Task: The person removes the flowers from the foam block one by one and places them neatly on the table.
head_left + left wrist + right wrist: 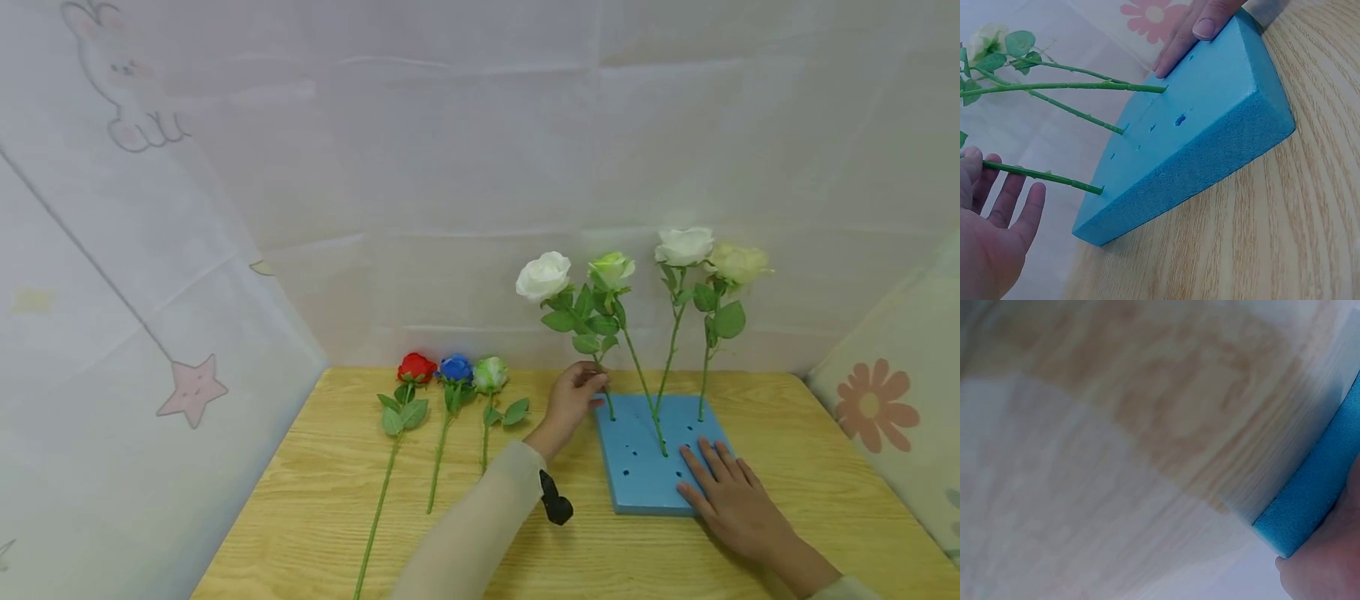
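A blue foam block (645, 492) with small holes lies on the table's right half. My left hand (573, 404) pinches the green stem of the leftmost white rose (543, 277), whose lower end sits in a hole by the block's far left corner. The left wrist view shows that stem (1054, 177) between thumb and fingers, leaning. My right hand (735, 504) rests on the block's near right part with fingers spread. Also upright in the block are a green-tinged rose (612, 271), another white rose (686, 247) and a pale yellow rose (738, 263).
Left of the block, a red rose (416, 367), a blue rose (455, 368) and a green-white rose (491, 375) lie on the wooden table (315, 500), blooms toward the back edge. A printed cloth (450, 167) hangs behind and at both sides.
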Available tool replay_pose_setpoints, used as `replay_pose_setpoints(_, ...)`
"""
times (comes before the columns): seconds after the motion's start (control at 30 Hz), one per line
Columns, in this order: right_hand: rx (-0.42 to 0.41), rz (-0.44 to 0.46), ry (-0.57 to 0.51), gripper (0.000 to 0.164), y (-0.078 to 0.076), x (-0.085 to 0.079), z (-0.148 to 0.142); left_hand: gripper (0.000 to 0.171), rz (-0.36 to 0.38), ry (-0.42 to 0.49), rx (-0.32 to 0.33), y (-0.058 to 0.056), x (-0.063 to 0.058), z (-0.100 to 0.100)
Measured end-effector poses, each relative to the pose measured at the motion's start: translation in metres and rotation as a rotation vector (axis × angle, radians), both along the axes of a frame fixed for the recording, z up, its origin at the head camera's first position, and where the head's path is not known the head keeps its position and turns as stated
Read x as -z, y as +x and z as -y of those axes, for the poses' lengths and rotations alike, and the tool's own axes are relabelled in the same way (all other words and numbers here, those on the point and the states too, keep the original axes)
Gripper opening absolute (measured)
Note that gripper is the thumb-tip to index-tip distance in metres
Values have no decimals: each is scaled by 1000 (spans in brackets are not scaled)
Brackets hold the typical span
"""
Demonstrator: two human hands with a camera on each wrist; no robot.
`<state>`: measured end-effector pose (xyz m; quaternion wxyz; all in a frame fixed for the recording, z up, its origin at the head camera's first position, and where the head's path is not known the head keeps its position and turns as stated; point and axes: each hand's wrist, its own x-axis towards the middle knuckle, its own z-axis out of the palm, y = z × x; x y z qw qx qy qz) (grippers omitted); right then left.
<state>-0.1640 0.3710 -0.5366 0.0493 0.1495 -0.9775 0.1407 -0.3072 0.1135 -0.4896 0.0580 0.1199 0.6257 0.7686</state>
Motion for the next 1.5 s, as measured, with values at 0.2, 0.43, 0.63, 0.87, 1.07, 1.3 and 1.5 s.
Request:
replay_pose_setpoints(0.2, 7, 15, 7, 67, -1, 3, -1, 22, 24, 48, -23, -2, 3, -1)
replay_pose_setpoints(0.43, 10, 4, 14, 67, -1, 3, 0, 30, 15, 90, -11, -4, 4, -2)
replay_pose_setpoints(0.63, 6, 9, -1, 66, -1, 3, 4, 29, 15, 115, -34, -2, 3, 2)
replay_pose_setpoints(0.87, 1, 23, -3, 67, -1, 2, 4, 29, -86, 183, -51, -7, -48, 12)
replay_pose_setpoints(1.07, 2, 31, 7, 66, -3, 1, 0, 28, -83, 23, -39, -2, -74, 30)
replay_pose_setpoints(1.3, 0, 30, 11, 66, -3, 3, 0, 26, -64, -65, -4, 8, -74, 49)
replay_pose_setpoints(1.5, 1, 22, 15, 67, -1, 0, 0, 29, -57, -114, 0, 19, -75, 64)
